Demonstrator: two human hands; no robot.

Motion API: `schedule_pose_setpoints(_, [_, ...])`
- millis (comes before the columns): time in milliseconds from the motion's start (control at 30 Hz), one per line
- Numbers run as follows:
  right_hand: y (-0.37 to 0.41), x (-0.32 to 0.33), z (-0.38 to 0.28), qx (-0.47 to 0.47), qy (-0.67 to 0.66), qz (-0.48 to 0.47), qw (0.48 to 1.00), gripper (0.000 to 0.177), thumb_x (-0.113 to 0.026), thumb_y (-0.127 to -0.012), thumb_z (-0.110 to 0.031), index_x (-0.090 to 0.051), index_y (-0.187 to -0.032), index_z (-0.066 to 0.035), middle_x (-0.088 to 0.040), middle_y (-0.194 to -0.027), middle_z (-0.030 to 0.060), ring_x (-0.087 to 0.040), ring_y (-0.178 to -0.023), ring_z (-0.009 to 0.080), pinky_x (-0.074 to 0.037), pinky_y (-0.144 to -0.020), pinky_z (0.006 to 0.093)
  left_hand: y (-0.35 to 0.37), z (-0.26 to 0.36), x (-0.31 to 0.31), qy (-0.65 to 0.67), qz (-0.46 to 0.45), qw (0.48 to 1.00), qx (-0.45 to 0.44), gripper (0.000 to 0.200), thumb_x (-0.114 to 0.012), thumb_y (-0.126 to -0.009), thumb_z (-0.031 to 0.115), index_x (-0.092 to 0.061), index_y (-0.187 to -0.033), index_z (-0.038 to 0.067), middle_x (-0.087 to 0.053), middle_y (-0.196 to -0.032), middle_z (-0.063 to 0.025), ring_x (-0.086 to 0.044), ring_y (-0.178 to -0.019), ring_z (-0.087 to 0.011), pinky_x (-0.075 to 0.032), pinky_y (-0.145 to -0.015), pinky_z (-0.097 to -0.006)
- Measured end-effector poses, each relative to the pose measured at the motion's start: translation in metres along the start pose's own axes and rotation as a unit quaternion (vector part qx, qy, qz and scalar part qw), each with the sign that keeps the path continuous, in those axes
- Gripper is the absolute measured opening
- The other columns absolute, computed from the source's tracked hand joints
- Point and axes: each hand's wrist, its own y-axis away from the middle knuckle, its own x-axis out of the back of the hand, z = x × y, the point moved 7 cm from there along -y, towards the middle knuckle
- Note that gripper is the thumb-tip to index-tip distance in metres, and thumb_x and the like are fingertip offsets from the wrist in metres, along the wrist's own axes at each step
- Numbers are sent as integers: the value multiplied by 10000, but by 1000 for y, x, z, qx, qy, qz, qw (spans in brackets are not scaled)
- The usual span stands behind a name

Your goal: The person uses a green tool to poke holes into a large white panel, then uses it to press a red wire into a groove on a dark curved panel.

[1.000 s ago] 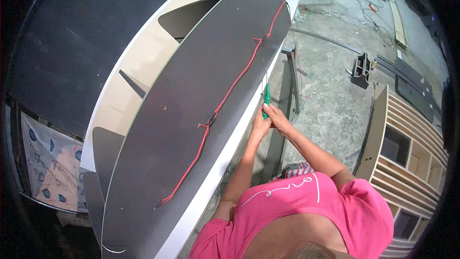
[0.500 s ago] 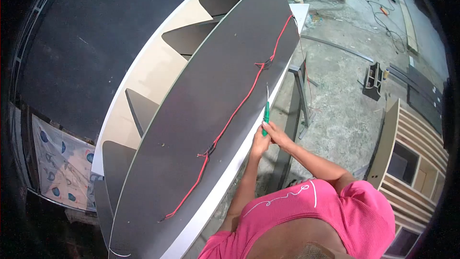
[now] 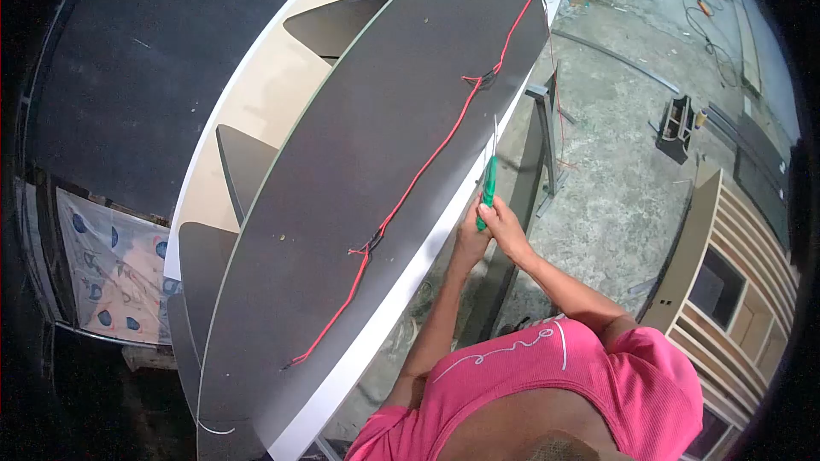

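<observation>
Both my hands meet around a screwdriver [image 3: 489, 181] with a green handle and a thin metal shaft that points up and away from me. My left hand [image 3: 470, 243] is closed at the lower end of the handle. My right hand [image 3: 507, 232] also grips it, thumb along the handle. The hands are by the white edge of a large, curved dark grey panel [image 3: 342, 179]. Along this panel runs a red wire [image 3: 438, 149], with dark joints at two places and a loose end near me. The screwdriver's tip appears over the panel's edge; whether it touches cannot be told.
Dark fins and a pale board [image 3: 260, 107] lie behind the panel. A metal stand [image 3: 545, 132] supports it on the right. On the concrete floor are a dark tool tray [image 3: 676, 130], cables and metal strips. A slatted wooden cabinet [image 3: 726, 290] stands at right.
My view has shifted, so the panel's far end sits higher in the picture. Both hands, with the screwdriver, appear slightly higher and further right. The grip looks much the same.
</observation>
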Motion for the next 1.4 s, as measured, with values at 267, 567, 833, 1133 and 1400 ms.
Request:
schedule_pose_setpoints(267, [-25, -16, -117, 103, -14, -37, 994, 406, -510, -896, -311, -459, -1181, -26, -535, -959, 43, -490, -899, 100, -395, -818, 261, -17, 108, 39, -15, 71, 996, -44, 508, -553, -824, 97, -381, -1295, 19, -604, -1036, -149, -576, -988, -221, -427, -847, -327])
schedule_pose_setpoints(567, [-62, -18, -151, 135, 33, -83, 987, 599, -573, -821, -445, -445, -1221, -18, -579, -972, 136, -553, -918, 197, -431, -805, 314, -33, 139, 46, 145, 146, 979, -7, 193, -564, -821, 166, -492, -971, 69, -481, -676, 14, -438, -510, -47, -313, -416, -214])
schedule_pose_setpoints(833, [-68, -6, -155, 141, 67, -118, 981, 616, -572, -816, -446, -435, -1230, -11, -580, -1027, 172, -559, -974, 229, -428, -834, 327, -41, 138, 31, 170, 177, 967, -63, 166, -525, -885, 212, -494, -939, 58, -433, -587, 54, -362, -419, -19, -250, -359, -191])
schedule_pose_setpoints(1133, [-70, 13, -163, 181, 101, -136, 969, 693, -591, -785, -494, -432, -1232, 11, -594, -1004, 191, -579, -950, 256, -446, -816, 342, -46, 133, 11, 208, 187, 960, -31, 166, -549, -871, 186, -495, -942, 47, -470, -632, 16, -408, -460, -39, -287, -382, -207])
schedule_pose_setpoints(1400, [-68, 51, -154, 83, 73, -171, 979, 671, -575, -790, -510, -445, -1232, -21, -578, -1039, 183, -557, -969, 240, -441, -826, 340, -58, 136, -31, 260, 191, 947, -15, 172, -544, -859, 142, -460, -975, 47, -454, -625, 19, -391, -443, -42, -270, -370, -208])
